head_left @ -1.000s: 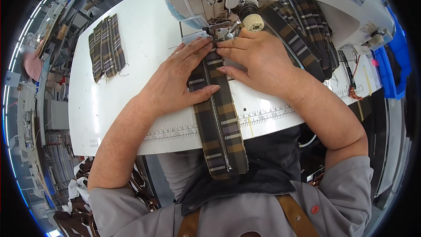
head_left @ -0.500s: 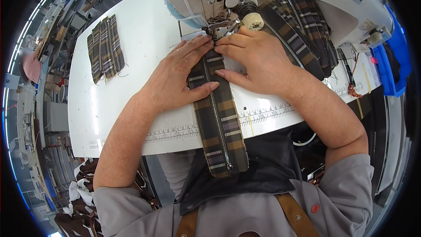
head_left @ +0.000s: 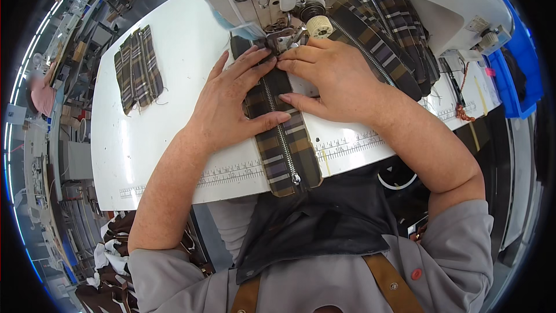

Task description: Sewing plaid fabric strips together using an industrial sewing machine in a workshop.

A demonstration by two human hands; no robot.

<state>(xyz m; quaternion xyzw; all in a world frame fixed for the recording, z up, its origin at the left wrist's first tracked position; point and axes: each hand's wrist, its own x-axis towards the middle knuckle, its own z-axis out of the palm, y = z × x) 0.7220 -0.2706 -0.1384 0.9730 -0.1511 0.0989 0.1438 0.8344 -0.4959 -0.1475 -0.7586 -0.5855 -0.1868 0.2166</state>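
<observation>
Plaid zippered strip (head_left: 296, 146) | both hands (head_left: 226, 101) open | thumbs apart from fingers | fingertips touching strip

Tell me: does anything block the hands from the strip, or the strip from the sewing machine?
Nothing visible. The left hand and right hand touch the strip directly, and it reaches the machine; fingers partly hide where they meet.
</observation>
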